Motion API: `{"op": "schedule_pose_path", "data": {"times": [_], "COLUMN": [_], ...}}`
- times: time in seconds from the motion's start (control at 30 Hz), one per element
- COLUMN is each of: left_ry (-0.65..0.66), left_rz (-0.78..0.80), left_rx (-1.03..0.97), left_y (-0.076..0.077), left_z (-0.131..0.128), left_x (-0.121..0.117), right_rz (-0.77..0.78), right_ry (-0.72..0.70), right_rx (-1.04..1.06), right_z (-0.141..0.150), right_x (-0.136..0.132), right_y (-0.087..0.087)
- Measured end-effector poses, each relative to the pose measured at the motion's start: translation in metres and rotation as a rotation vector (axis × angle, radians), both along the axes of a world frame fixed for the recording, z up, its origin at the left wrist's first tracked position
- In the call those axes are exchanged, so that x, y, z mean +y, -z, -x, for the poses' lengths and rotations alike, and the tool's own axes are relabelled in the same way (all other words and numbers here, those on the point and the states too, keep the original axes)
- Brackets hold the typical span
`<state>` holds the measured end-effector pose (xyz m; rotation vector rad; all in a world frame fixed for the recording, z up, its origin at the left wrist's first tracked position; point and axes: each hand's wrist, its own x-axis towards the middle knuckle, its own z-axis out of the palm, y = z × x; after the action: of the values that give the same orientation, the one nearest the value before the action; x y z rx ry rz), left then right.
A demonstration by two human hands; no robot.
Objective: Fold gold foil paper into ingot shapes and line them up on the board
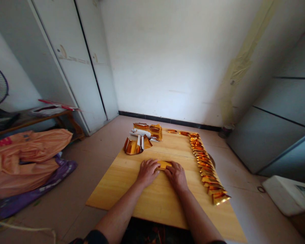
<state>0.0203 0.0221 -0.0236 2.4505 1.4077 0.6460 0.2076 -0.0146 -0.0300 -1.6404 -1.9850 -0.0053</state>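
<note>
A small piece of gold foil paper point(164, 165) lies on the wooden board in front of me, gripped at both ends. My left hand point(147, 172) is closed on its left end, the thumb and fingers at the edge. On the right end, my right hand point(177, 174) presses with bent fingers. A row of folded gold foil pieces point(205, 166) runs along the board's right side. Curled gold and white foil sheets point(134, 144) lie beyond my left hand, with a stack of foil sheets point(152, 131) behind them.
The wooden board point(117, 189) stands low above a tiled floor. An orange cloth point(27, 159) and a purple bag point(43, 189) lie at the left. A white box point(287, 195) is at the right, and tall cabinets point(73, 67) stand at the back left.
</note>
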Motion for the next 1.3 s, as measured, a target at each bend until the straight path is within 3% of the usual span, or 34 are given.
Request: {"op": "schedule_pose_path", "data": {"times": [0.17, 0.3, 0.47, 0.8, 1.0, 1.3], "left_ry": [-0.023, -0.032, -0.042, -0.176, -0.335, -0.383], "left_rz": [-0.006, 0.014, 0.042, 0.068, 0.085, 0.108], "left_rx": [-0.060, -0.074, -0.091, -0.111, -0.051, -0.052], "left_y": [0.002, 0.002, 0.003, -0.007, -0.012, -0.013], "left_z": [0.000, 0.000, 0.000, -0.007, -0.013, -0.021], "left_x": [0.002, 0.002, 0.003, 0.006, 0.013, 0.025], "right_rz": [-0.090, -0.186, -0.054, 0.188, 0.214, 0.230], "right_ry": [0.015, -0.091, -0.154, 0.097, 0.207, 0.295], "right_rx": [-0.003, 0.024, 0.035, 0.296, 0.084, -0.132], "right_z": [0.000, -0.001, 0.000, 0.001, 0.014, 0.023], "right_x": [-0.002, -0.003, -0.002, 0.017, 0.021, 0.025], "right_y": [0.004, 0.000, -0.006, -0.003, -0.013, -0.010]}}
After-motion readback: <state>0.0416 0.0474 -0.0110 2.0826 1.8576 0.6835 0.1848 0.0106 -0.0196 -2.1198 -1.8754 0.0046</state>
